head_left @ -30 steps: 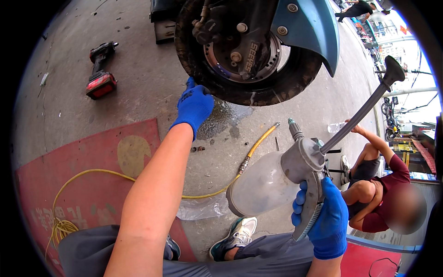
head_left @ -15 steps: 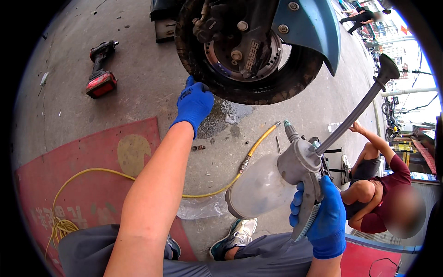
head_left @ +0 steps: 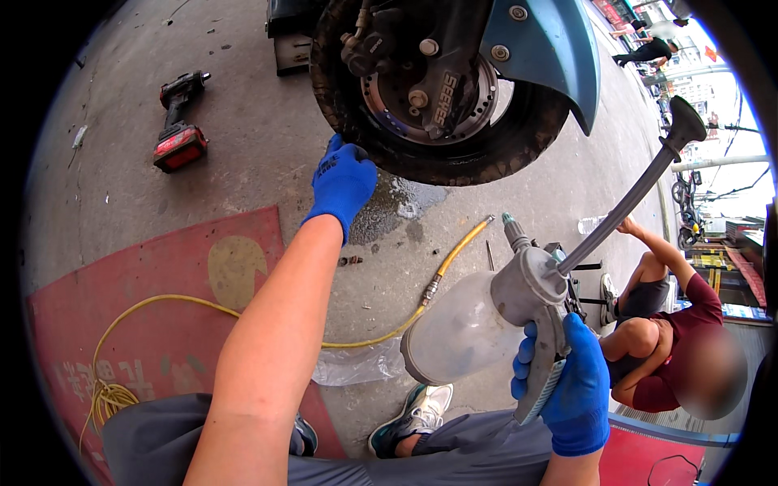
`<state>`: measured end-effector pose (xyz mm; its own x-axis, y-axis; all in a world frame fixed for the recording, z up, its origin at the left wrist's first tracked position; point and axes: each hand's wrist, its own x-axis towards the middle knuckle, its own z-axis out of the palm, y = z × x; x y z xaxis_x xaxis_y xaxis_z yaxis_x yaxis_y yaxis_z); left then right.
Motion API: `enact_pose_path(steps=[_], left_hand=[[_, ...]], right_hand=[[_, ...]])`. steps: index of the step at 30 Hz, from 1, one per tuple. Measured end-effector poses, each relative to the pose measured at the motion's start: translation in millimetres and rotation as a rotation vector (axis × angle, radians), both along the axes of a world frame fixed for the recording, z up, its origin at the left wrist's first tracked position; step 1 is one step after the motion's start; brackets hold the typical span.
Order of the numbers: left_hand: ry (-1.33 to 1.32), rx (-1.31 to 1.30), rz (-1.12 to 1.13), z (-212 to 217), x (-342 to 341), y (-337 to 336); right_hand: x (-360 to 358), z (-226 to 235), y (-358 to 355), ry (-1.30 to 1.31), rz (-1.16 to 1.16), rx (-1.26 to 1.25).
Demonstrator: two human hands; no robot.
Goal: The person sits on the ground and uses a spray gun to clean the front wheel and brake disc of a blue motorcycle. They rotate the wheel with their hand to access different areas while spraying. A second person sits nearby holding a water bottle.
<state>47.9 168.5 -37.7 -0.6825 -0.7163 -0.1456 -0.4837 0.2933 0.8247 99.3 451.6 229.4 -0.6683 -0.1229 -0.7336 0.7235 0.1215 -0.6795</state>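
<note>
Left hand (head_left: 344,182): finger against tyre (head_left: 458,167), others unclear
Right hand (head_left: 577,389): gripping sprayer (head_left: 466,328)
Wet patch (head_left: 387,215): under tyre — I judge wetting begun, unfinished

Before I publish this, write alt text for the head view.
A blue-gloved left hand is at the edge of a tyre, while the right hand grips a translucent bottle by its grey handle. A power tool and yellow hose lie on the ground.

Tyre (head_left: 462,168) blocks L hand (head_left: 344,182) fwd, floor (head_left: 259,146) free twd drill (head_left: 174,117)
</note>
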Motion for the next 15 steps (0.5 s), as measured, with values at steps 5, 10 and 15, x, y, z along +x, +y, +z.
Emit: enact_pose_path(steps=[5,10,15], left_hand=[[-0.044,0.035,0.068,11.2,-1.9,0.4],[-0.117,0.17,-0.061,13.3,-3.2,-1.1],[-0.147,0.324,-0.14,-3.5,-4.0,7.8]], right_hand=[[0.3,1.0,-0.7,0.046,-0.004,0.032],[-13.4,16.7,4.9,0.164,0.192,0.201],[-46.7,33.5,45.3,0.242,0.467,0.406]])
